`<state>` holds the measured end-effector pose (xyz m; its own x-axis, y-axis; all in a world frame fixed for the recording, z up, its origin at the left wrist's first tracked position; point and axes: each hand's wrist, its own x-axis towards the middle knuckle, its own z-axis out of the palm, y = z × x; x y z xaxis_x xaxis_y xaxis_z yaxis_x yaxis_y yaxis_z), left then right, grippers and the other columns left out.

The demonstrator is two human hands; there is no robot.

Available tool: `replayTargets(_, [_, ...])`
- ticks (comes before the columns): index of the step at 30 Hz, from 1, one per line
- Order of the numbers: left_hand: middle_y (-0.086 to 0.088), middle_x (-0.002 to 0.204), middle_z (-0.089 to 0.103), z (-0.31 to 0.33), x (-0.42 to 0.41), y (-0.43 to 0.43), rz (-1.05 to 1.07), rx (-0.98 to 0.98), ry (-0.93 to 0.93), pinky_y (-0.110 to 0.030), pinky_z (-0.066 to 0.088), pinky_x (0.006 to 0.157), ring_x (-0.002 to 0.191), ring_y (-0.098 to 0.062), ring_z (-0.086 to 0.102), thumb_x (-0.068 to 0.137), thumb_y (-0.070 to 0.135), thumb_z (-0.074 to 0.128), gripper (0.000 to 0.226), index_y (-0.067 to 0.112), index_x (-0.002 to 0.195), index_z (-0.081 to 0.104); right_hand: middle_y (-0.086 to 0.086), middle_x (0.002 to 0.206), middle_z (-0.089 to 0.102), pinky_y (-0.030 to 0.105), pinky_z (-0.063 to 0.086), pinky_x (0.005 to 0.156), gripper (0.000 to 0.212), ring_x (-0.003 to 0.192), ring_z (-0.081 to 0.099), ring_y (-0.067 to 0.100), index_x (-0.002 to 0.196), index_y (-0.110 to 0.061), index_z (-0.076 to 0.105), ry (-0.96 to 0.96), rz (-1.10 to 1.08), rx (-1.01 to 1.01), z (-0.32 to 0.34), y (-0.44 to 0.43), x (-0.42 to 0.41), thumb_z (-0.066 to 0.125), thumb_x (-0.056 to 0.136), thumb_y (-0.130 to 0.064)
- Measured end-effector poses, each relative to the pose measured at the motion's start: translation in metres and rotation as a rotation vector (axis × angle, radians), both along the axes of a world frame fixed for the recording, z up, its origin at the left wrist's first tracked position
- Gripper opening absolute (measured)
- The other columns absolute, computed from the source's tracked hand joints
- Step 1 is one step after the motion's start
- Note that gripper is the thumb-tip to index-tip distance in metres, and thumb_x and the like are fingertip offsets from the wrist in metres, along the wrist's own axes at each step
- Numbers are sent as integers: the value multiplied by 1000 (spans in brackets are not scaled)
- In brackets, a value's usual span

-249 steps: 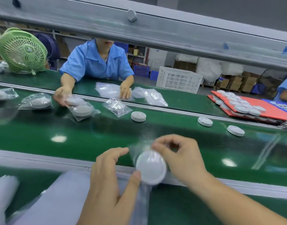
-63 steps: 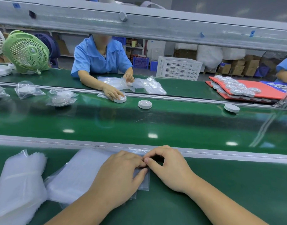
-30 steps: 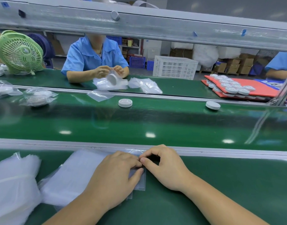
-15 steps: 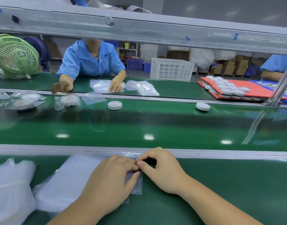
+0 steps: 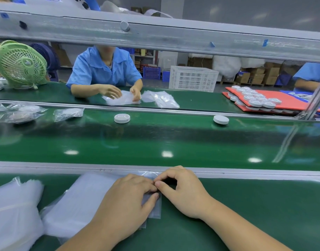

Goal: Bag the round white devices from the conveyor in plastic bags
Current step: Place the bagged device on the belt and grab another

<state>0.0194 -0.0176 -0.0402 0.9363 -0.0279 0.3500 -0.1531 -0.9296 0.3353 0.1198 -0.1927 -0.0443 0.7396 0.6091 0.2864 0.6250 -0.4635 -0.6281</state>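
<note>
Broadly, the green conveyor (image 5: 155, 138) runs across the middle, and the nearer strip of desk (image 5: 246, 205) serves as the packing spot, so bags sit within reach while devices pass in front. On the desk lies a flat stack of plastic bags (image 5: 86, 200), with a looser pile of bags (image 5: 14, 211) to its left.

The left hand (image 5: 126, 201) rests palm-down on the stack, probably to pin it so that only one bag comes away. The right hand (image 5: 184, 192) sits at the stack's right edge, likely working the top bag (image 5: 156, 205) free or open.

Two round white devices wait unbagged on the far side of the conveyor: the middle device (image 5: 122, 118) and the right device (image 5: 221, 119), both well apart from the hands. Bagged devices (image 5: 68, 114) lie further left on the belt.

The left fingers (image 5: 146, 183) are nearly straight, pressing on plastic and gripping nothing. The right fingers (image 5: 164, 186) are curled narrow, thumb and forefinger closing on the top bag's edge, right against the left fingertips.
</note>
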Motion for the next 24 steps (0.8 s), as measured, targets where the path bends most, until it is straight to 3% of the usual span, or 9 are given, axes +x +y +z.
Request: replayTargets(24, [38,111,59,-3,1,1,7,-6,-8,-18,38,95,107,7,46,90,63,37,38,47,109,65,-39,98,66,13,39,85,13,108,53,-6,86,-55,68,-3,9,3,1,0,-2,61,91,-46])
